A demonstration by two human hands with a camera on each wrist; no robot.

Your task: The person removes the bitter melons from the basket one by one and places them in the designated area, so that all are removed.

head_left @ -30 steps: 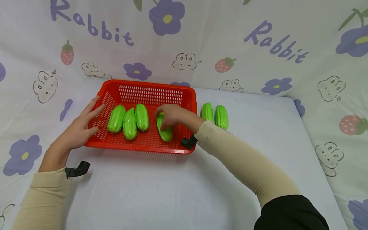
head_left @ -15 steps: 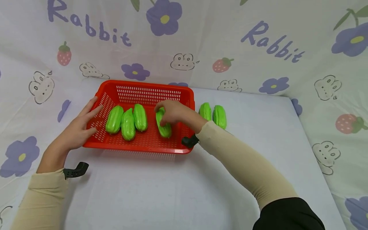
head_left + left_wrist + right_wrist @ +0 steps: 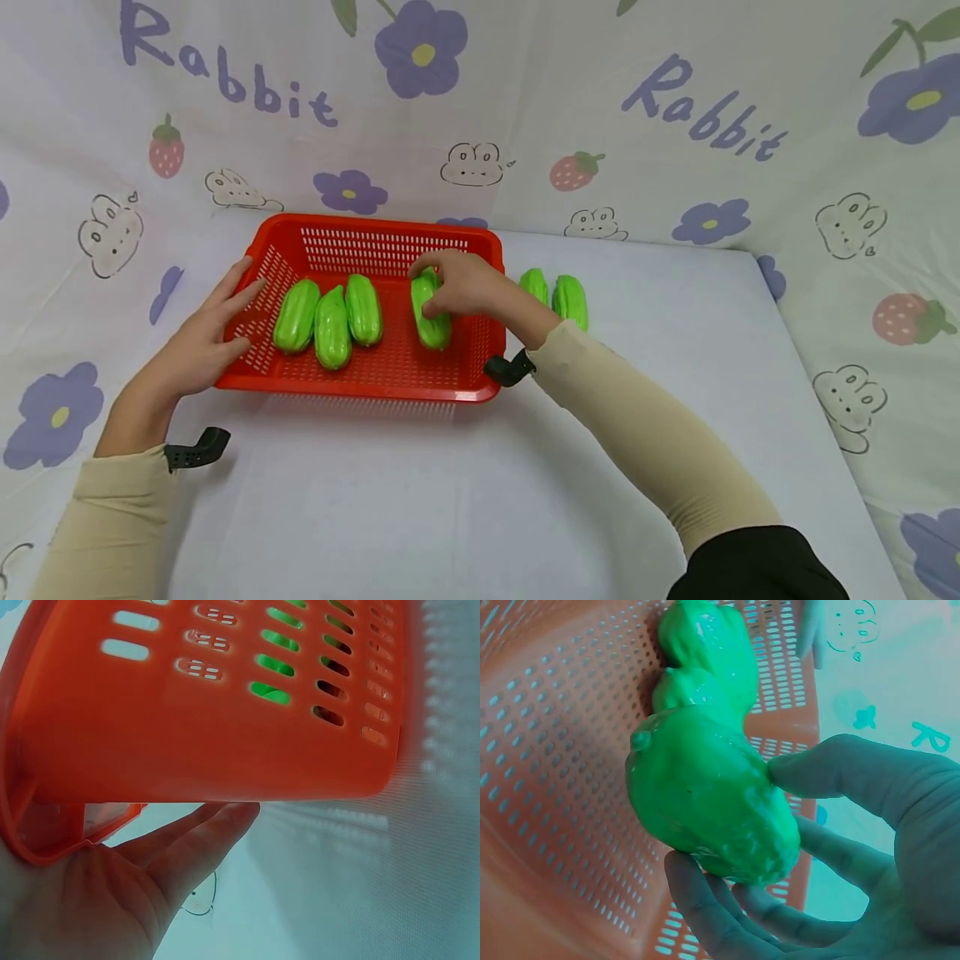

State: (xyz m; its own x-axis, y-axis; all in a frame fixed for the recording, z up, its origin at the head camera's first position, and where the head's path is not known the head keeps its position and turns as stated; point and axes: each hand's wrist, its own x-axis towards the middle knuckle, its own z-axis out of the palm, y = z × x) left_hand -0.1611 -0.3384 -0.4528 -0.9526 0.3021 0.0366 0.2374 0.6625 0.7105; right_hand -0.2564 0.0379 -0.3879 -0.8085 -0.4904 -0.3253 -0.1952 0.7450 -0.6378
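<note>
In the head view, a red perforated basket (image 3: pixel 360 389) sits on the table. My right hand (image 3: pixel 461 283) grips a glossy, ribbed green gourd (image 3: pixel 431 329) over the basket's right half. The right wrist view shows my thumb on one side of this gourd (image 3: pixel 705 795) and the fingers curled round the other. To its left, a group of similar green gourds (image 3: pixel 296 317) lies in the basket. My left hand (image 3: pixel 198 337) rests at the basket's left end with fingers spread. Up close, those extended fingers (image 3: pixel 217 832) lie along the basket's outer wall (image 3: pixel 187 742).
Two more green gourds (image 3: pixel 570 302) lie on the white tabletop (image 3: pixel 675 333) just right of the basket, one partly hidden by my right forearm. A patterned cloth (image 3: pixel 510 108) with rabbits and flowers hangs behind the table.
My right hand has moved toward the basket's back with the gourd in its grip, and the gourd stands a little more upright. My left hand stays at the basket's left end.
</note>
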